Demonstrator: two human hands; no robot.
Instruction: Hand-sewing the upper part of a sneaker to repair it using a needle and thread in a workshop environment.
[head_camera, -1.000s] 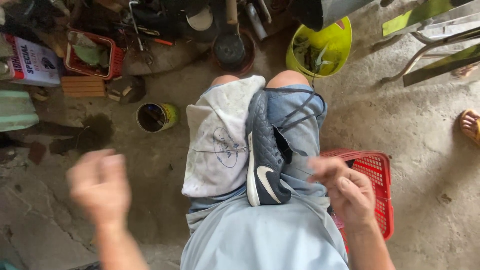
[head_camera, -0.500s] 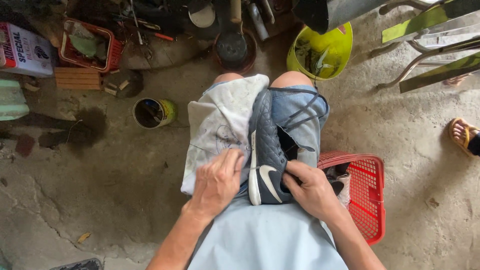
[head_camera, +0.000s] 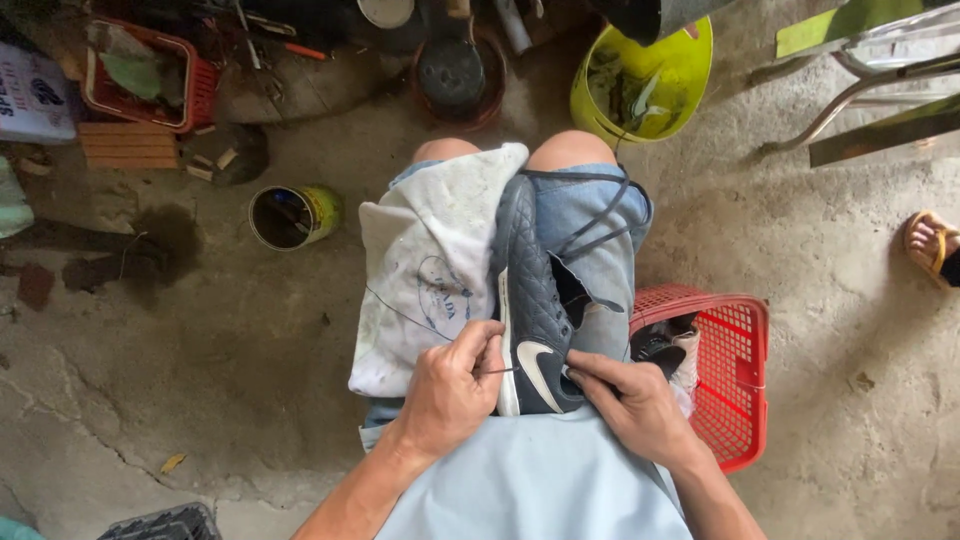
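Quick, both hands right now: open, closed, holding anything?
Left hand: grip closed, pinching a thin thread beside the dark shoe.
Right hand: grip closed on the shoe's heel side.

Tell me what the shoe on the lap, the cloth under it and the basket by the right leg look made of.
Shoe: dark quilted upper, probably synthetic leather, matte with stitched diamonds. Cloth: soft off-white woven fabric, stained and creased. Basket: red moulded plastic, open lattice walls.

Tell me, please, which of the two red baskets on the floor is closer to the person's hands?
The red basket just beside the right hand, with shoes in it. The other red basket sits far off at the top left, holding green leaves.
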